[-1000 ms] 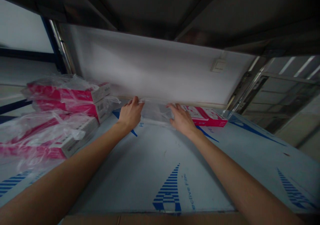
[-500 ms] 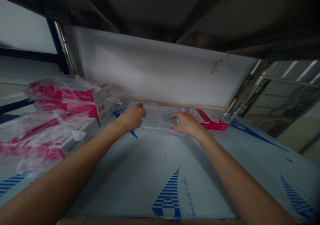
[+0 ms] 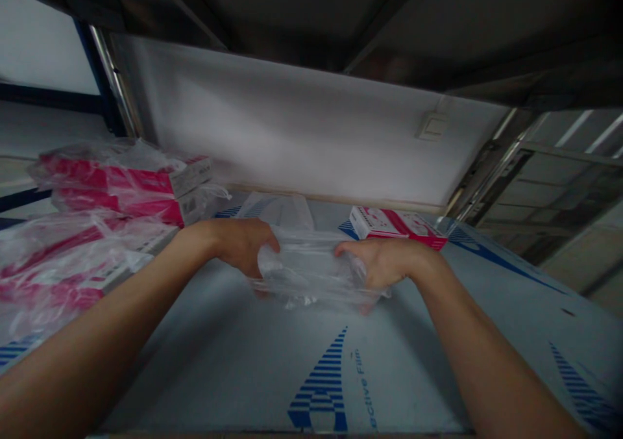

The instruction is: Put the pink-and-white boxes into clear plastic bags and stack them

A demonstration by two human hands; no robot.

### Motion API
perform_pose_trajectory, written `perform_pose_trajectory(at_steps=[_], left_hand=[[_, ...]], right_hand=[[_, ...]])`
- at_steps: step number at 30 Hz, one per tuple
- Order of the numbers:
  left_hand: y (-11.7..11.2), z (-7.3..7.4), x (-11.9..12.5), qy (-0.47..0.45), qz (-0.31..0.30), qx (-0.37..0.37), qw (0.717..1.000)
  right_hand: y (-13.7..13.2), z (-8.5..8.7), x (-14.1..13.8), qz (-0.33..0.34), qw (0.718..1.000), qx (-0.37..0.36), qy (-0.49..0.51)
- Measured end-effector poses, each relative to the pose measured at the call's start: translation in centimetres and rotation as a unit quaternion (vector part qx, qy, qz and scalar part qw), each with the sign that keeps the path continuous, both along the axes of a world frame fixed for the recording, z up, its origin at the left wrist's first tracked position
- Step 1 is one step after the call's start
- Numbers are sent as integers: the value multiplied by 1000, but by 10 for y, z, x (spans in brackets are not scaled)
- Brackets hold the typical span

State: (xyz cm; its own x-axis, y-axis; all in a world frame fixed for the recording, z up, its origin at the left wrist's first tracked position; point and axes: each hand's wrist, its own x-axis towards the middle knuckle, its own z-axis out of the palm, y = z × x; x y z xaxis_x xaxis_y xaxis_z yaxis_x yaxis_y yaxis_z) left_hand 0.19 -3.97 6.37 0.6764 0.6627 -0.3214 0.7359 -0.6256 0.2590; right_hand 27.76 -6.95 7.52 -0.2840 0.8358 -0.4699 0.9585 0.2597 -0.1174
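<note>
Both my hands hold a crumpled clear plastic bag just above the middle of a pale shelf board with blue stripes and print. My left hand grips the bag's left side with its fingers curled round the film. On the bag's right side my right hand is closed in the same way. I cannot make out anything inside the bag. Behind it, a flat whitish sheet or bag lies on the board near the back wall.
A single red and white box lies at the back right. Several red and white boxes wrapped in clear plastic are stacked at the left. A white wall closes the back; a dark shelf hangs low overhead.
My hands have closed on the plastic bag and drawn it from the back of the shelf toward me. The flat sheet behind it has come into view.
</note>
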Motion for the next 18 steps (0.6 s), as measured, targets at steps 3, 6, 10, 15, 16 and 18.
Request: perform_pose_trajectory(at_steps=[3,6,10,15,16,18], left_hand=[[0,-1,1,-43,4,88,995],[-5,1,7,-115,-16,168,979],[-15,12,22,-207,-60,237,947],[-12,35,59,-271,-102,262,921],[-9,41,69,-263,-110,248,926],[-1,50,90,-231,-116,206,944]], right_hand=[[3,0,7,52,995,69,39],[7,6,20,105,968,141,181],[26,11,39,68,885,190,420],[61,-8,76,-81,728,451,510],[65,-14,85,-110,705,502,489],[70,-26,104,-148,683,570,432]])
